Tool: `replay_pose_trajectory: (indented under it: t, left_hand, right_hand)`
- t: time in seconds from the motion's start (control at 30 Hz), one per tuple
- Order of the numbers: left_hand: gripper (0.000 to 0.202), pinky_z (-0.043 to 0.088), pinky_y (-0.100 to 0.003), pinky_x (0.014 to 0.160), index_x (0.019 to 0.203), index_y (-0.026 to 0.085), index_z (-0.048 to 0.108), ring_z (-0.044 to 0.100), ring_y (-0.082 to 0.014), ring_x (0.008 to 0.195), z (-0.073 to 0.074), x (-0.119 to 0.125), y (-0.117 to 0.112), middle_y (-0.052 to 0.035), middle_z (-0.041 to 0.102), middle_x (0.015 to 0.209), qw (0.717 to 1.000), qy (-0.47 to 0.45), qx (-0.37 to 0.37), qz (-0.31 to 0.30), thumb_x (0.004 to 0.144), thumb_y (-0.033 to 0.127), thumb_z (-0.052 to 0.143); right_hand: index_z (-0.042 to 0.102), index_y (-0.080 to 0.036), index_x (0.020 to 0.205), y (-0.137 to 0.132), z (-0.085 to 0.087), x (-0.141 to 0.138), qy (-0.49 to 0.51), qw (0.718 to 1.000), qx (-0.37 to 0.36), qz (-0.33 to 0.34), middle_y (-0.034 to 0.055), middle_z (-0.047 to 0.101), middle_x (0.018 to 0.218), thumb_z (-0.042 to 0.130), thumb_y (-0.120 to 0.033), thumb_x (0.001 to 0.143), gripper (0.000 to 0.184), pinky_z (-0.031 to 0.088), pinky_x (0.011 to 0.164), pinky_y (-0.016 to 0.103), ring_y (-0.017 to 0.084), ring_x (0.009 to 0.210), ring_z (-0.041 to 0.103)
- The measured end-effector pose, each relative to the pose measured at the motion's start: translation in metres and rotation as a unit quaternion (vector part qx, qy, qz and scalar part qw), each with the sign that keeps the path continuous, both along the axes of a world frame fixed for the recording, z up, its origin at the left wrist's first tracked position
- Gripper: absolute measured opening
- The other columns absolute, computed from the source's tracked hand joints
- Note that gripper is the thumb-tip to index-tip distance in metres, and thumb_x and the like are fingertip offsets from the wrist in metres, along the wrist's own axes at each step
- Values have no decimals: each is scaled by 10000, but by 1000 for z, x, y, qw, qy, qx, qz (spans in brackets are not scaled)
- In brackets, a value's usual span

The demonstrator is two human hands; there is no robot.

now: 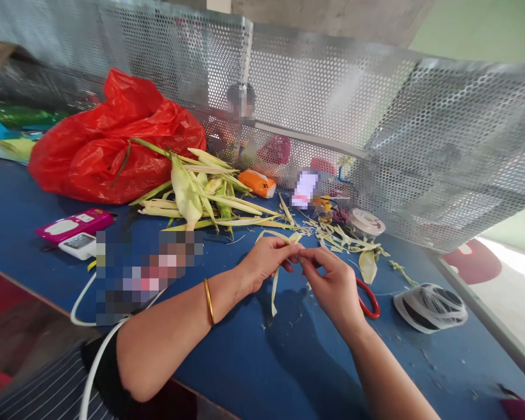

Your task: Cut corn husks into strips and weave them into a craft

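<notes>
My left hand (269, 259), with a gold bangle at the forearm, pinches a pale strip of corn husk (275, 291); one end hangs below the hand and another loops above it. Meeting it fingertip to fingertip, my right hand (330, 280) is closed in a pinch at the same spot. Whether its fingers hold the husk or a thin thread is hidden. Red-handled scissors (370, 300) lie partly behind my right wrist. To the right sits a spool of clear thread (431, 307).
A red plastic bag (114, 146) and a pile of corn husks (188, 192) lie at the back left. Husk scraps (336, 239), a tape roll (366, 223) and an orange tissue pack (257, 183) are beyond my hands. A perforated metal screen (306, 87) borders the blue table (227, 373).
</notes>
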State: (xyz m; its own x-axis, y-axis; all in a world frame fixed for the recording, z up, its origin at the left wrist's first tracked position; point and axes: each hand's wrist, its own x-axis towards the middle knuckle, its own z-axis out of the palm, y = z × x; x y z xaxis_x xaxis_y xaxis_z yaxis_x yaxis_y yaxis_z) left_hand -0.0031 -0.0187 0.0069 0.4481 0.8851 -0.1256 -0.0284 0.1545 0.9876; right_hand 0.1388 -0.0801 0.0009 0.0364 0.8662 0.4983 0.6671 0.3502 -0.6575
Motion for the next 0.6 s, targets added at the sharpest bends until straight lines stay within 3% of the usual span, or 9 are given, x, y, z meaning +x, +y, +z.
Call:
replay_pose_trajectory:
  t: [0.13,0.4,0.6]
  left_hand:
    - [269,282,-188,420,713,130,681,516,-80,526,0,0,0,13,566,561,999,26,41,12,820,376,663]
    - [130,277,-173,375,909,121,701,606,-90,556,-1,0,2,-18,672,716,998,30,-6,55,803,192,675]
    - [87,275,-176,372,785,109,699,594,-86,526,0,1,3,-38,682,718,998,19,-10,57,810,184,662]
  right_hand:
    - [706,-211,853,-1,1,-1,-20,1000,0,-2,13,664,787,533,-206,899,179,444,654,259,142,666,584]
    - [682,-212,845,-1,-3,-4,-19,998,-13,-59,1,680,745,576,-248,874,116,448,627,254,146,647,604]
    - [648,-215,822,-1,-6,-9,-3,996,-47,-73,-9,688,718,596,-268,857,83,447,625,260,157,651,635]
